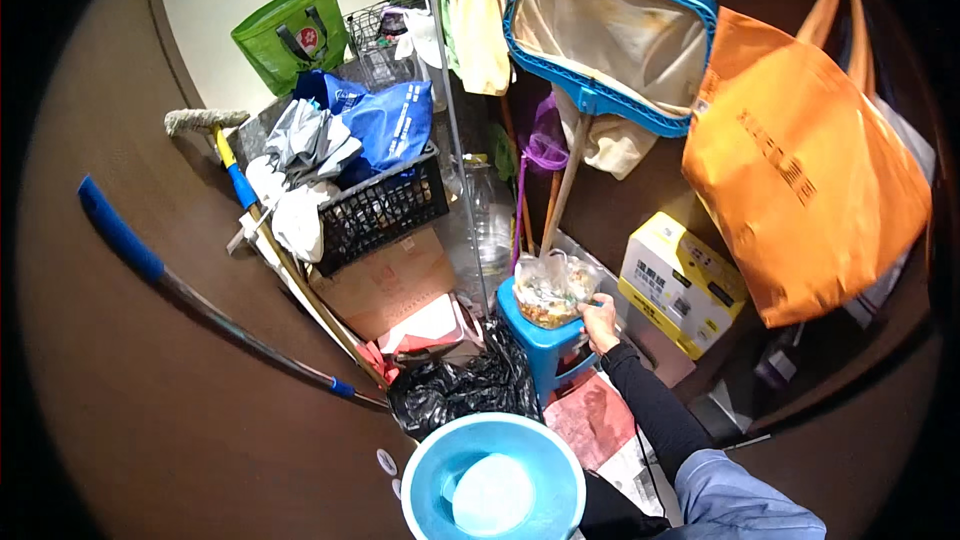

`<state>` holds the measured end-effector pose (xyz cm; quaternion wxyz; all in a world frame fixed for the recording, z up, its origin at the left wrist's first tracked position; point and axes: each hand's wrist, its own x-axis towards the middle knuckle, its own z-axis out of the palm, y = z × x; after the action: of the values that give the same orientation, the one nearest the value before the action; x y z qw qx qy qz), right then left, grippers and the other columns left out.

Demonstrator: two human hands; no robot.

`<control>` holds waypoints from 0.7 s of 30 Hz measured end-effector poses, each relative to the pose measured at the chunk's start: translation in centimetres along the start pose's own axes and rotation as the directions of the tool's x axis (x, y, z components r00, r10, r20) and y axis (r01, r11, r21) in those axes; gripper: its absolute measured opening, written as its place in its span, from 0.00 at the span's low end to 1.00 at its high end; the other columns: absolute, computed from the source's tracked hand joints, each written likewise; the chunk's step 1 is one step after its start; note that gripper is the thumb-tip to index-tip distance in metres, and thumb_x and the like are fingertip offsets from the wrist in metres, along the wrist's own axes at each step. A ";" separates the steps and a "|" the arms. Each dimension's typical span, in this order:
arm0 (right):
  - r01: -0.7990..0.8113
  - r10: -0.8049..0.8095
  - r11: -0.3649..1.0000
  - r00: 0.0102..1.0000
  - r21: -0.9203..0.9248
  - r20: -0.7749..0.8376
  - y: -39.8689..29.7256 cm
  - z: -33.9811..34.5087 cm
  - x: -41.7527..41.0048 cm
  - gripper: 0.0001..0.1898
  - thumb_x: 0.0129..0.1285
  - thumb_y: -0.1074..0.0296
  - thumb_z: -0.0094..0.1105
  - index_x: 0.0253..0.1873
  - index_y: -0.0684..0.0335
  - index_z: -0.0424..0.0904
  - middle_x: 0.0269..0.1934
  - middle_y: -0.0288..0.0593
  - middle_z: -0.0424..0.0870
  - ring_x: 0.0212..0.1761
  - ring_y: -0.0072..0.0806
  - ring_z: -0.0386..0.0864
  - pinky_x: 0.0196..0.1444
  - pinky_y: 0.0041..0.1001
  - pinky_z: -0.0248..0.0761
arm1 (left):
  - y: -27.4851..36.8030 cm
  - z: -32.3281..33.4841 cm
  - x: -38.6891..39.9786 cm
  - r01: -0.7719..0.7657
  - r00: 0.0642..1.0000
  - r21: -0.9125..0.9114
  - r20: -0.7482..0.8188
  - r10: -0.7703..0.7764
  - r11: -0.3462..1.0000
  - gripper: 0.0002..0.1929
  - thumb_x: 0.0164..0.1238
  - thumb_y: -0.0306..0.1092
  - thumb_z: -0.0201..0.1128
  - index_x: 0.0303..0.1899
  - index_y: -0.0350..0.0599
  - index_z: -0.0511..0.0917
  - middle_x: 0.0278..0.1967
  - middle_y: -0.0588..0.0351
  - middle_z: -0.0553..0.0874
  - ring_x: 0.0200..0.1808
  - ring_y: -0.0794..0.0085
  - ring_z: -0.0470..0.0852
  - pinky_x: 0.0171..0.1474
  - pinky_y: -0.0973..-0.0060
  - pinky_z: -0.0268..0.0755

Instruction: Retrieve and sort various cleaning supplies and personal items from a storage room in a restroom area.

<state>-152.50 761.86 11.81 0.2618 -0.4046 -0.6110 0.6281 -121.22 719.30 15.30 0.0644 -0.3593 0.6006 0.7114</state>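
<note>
My right hand [600,321] reaches forward to the edge of a blue plastic stool [544,345], its fingers around the rim at the right corner. On the stool's seat, touching or nearly touching my fingertips, sits a clear plastic bag [553,289] with mixed bits inside. My left hand is out of view. A light blue plastic basin [427,487] is low in the view, in front of me; a bright round patch shows at its bottom. Between the basin and the stool's left side lies a black plastic bag [465,394].
Left are a black crate [382,210], a cardboard box [394,277], a paint roller [206,121] and a blue-gripped pole [247,341]. Behind the stool stands a blue-framed skimmer net [611,37]. At right are a yellow-white box [679,289] and a hanging orange bag [802,180].
</note>
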 end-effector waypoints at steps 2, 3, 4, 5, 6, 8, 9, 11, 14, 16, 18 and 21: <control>0.095 -0.135 0.959 0.982 -0.268 -0.133 2.2 1.3 5.4 0.33 0.50 0.69 0.67 0.61 0.65 0.62 0.35 0.50 0.78 0.33 0.38 0.78 0.30 0.34 0.74 | 4.3 2.1 -0.3 0.085 0.996 0.059 -0.028 -0.083 0.995 0.29 0.59 0.20 0.57 0.64 0.35 0.63 0.52 0.43 0.77 0.45 0.56 0.81 0.40 0.63 0.80; 0.265 -0.344 0.857 0.932 -0.442 -0.109 2.2 3.0 5.6 0.35 0.49 0.70 0.67 0.62 0.64 0.61 0.35 0.53 0.78 0.35 0.42 0.79 0.36 0.37 0.75 | 5.7 2.1 -0.2 0.108 0.993 0.099 -0.053 -0.104 0.989 0.28 0.60 0.21 0.57 0.64 0.35 0.63 0.52 0.43 0.77 0.46 0.55 0.81 0.41 0.62 0.81; 0.235 -0.259 0.862 0.966 -0.449 0.007 2.1 3.9 5.8 0.36 0.49 0.71 0.65 0.65 0.60 0.60 0.40 0.61 0.78 0.43 0.54 0.79 0.48 0.43 0.72 | 7.1 2.5 -0.1 0.132 0.989 0.118 -0.085 -0.123 0.984 0.28 0.61 0.21 0.56 0.64 0.35 0.62 0.53 0.42 0.76 0.48 0.54 0.80 0.42 0.61 0.80; 0.225 -0.242 0.864 0.970 -0.451 0.021 1.8 4.5 6.0 0.36 0.49 0.71 0.65 0.65 0.60 0.60 0.40 0.61 0.78 0.43 0.54 0.79 0.48 0.43 0.72 | 8.6 2.8 -0.4 0.140 0.986 0.122 -0.107 -0.128 0.983 0.28 0.61 0.21 0.56 0.64 0.35 0.62 0.53 0.42 0.76 0.48 0.54 0.80 0.42 0.61 0.80; 0.189 -0.171 0.785 0.981 -0.590 0.086 0.6 5.1 5.9 0.35 0.50 0.71 0.63 0.65 0.58 0.60 0.42 0.63 0.77 0.45 0.57 0.78 0.50 0.44 0.72 | 10.4 3.3 -0.8 0.132 0.986 0.132 -0.124 -0.116 0.982 0.28 0.61 0.22 0.56 0.64 0.35 0.63 0.53 0.42 0.77 0.48 0.54 0.80 0.44 0.61 0.80; 0.198 -0.090 0.604 0.979 -0.772 0.180 -0.4 4.9 7.9 0.32 0.52 0.70 0.59 0.65 0.56 0.62 0.48 0.67 0.75 0.50 0.63 0.76 0.53 0.47 0.71 | 12.4 4.7 -0.4 0.070 0.994 0.126 -0.098 -0.058 0.989 0.28 0.61 0.22 0.57 0.65 0.35 0.62 0.52 0.41 0.78 0.49 0.55 0.79 0.46 0.61 0.78; 0.246 -0.133 0.533 0.969 -0.810 0.207 -1.3 5.0 7.8 0.23 0.54 0.68 0.58 0.57 0.60 0.74 0.45 0.65 0.77 0.49 0.60 0.77 0.51 0.46 0.73 | 13.9 5.7 -0.2 0.070 0.993 0.124 -0.105 -0.057 0.990 0.28 0.61 0.22 0.57 0.65 0.35 0.62 0.52 0.41 0.78 0.49 0.55 0.79 0.46 0.61 0.78; 0.192 -0.048 0.419 0.981 -0.887 0.190 0.1 2.4 12.0 0.13 0.56 0.66 0.56 0.45 0.64 0.81 0.42 0.62 0.80 0.46 0.57 0.79 0.48 0.46 0.74 | 17.0 7.6 0.1 0.042 0.998 0.271 -0.064 -0.025 0.962 0.30 0.61 0.22 0.57 0.66 0.34 0.61 0.54 0.40 0.77 0.51 0.57 0.78 0.49 0.62 0.75; 0.392 -0.273 0.486 0.917 -0.781 0.290 0.1 2.0 12.6 0.09 0.57 0.65 0.55 0.33 0.64 0.80 0.38 0.60 0.79 0.40 0.55 0.78 0.43 0.46 0.73 | 20.6 8.4 0.3 -0.031 0.995 0.314 -0.080 0.059 0.949 0.30 0.65 0.28 0.57 0.69 0.42 0.60 0.47 0.44 0.81 0.27 0.67 0.77 0.24 0.72 0.69; 0.455 -0.303 0.517 0.889 -0.724 0.343 -2.0 3.0 12.4 0.07 0.57 0.65 0.55 0.33 0.62 0.78 0.36 0.59 0.76 0.41 0.54 0.75 0.43 0.46 0.70 | 22.8 9.7 1.2 0.039 0.988 0.264 -0.151 0.001 0.964 0.29 0.68 0.33 0.55 0.70 0.50 0.60 0.37 0.48 0.84 0.09 0.75 0.59 0.10 0.76 0.47; 0.594 -0.388 0.403 0.800 -0.696 0.458 -3.8 3.8 12.1 0.07 0.53 0.67 0.59 0.35 0.62 0.75 0.38 0.56 0.75 0.42 0.51 0.74 0.44 0.45 0.69 | 24.6 10.5 2.9 0.083 0.986 0.262 -0.160 -0.042 0.962 0.29 0.68 0.34 0.55 0.70 0.49 0.60 0.37 0.48 0.83 0.10 0.75 0.61 0.11 0.76 0.48; 0.582 -0.217 0.404 0.810 -0.706 0.545 -4.4 4.3 12.4 0.24 0.49 0.70 0.64 0.52 0.62 0.66 0.45 0.56 0.75 0.48 0.54 0.76 0.48 0.45 0.71 | 26.8 11.9 4.9 0.119 0.989 0.276 -0.123 -0.088 0.954 0.28 0.70 0.34 0.54 0.69 0.47 0.60 0.34 0.49 0.82 0.11 0.74 0.63 0.12 0.76 0.50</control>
<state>-163.45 770.13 13.50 0.0555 -0.1911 -0.9535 0.2265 -143.99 721.12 34.30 0.1192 -0.4158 0.6789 0.5933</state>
